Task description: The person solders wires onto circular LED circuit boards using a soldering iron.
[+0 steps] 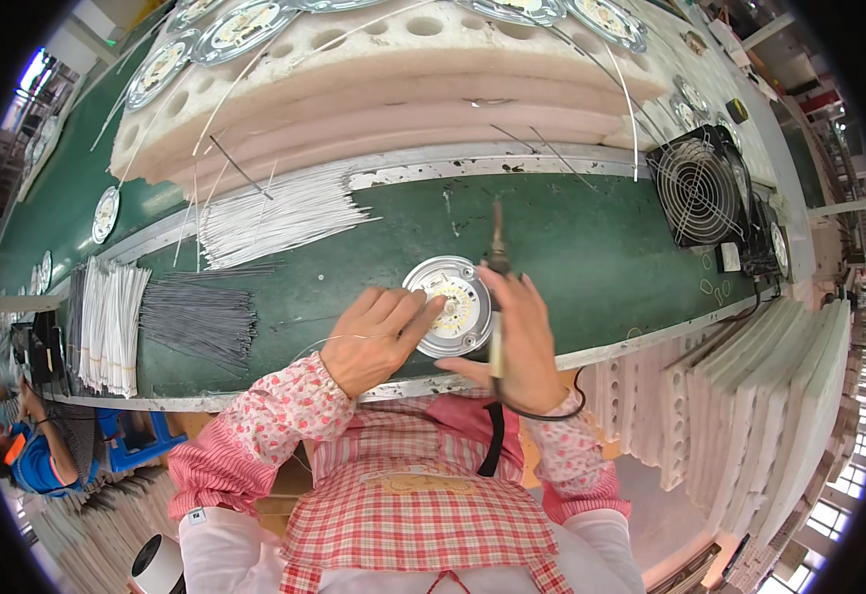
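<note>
A round metal LED lamp base (466, 344) with a yellow-dotted board in its middle lies on the green bench in front of me. My left hand (373, 337) reaches over its left side, fingers bent together with the tips at the board. From under that hand a thin white wire (339, 338) trails out to the left; its end at the fingertips is hidden. Along the right rim of the base, my right hand (524, 337) holds a soldering iron (497, 259). The iron's tip points away from me, off the board, and its black cord loops around my right wrist.
White wires (279, 220) and dark wires (198, 315) lie in piles at the left, beside bundled white wires (114, 322). Foam slabs (393, 99) bearing several lamp bases stand behind. At the right are a black fan (693, 188) and stacked foam sheets (750, 386).
</note>
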`<state>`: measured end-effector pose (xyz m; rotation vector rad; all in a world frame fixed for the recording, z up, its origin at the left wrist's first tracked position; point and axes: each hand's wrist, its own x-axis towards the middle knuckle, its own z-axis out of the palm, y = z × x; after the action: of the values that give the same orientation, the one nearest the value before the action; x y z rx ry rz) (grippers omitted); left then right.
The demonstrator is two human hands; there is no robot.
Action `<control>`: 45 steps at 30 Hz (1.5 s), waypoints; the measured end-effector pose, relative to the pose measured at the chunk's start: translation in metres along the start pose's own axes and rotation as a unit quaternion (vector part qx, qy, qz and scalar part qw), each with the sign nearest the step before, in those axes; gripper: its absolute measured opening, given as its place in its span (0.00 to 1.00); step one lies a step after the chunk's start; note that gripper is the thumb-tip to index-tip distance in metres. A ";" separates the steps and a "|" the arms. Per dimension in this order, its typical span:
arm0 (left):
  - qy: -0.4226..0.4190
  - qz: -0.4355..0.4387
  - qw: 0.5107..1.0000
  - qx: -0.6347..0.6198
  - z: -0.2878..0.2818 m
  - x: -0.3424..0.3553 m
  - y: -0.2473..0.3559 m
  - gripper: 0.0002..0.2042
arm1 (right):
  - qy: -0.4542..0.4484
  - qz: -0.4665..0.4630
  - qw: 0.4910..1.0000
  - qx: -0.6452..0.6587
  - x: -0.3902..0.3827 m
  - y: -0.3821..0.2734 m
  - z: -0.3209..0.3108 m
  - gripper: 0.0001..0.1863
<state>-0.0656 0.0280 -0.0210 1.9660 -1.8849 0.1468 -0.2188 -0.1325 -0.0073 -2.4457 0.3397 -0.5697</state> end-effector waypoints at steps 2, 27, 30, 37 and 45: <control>0.006 -0.017 1.000 -0.022 -0.002 0.005 -0.002 0.21 | -0.010 -0.001 1.000 0.022 -0.001 0.002 0.011 0.42; 0.139 -0.225 0.917 -0.300 -0.013 0.052 0.017 0.06 | 0.150 0.254 0.925 0.239 -0.010 0.004 0.011 0.22; 0.128 -0.227 0.926 -0.272 -0.004 0.052 0.023 0.07 | 0.150 0.255 0.925 0.237 -0.005 -0.001 0.014 0.22; 0.125 -0.212 0.939 -0.240 0.000 0.052 0.022 0.06 | 0.156 0.230 0.936 0.216 -0.002 -0.007 0.012 0.21; 0.129 -0.176 0.943 -0.250 -0.009 0.041 0.030 0.08 | 0.227 0.068 0.971 0.027 -0.003 -0.024 0.011 0.20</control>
<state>-0.0901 -0.0072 0.0085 1.7812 -1.2280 -0.1584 -0.2137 -0.1063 -0.0019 -2.1988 0.6602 -1.0612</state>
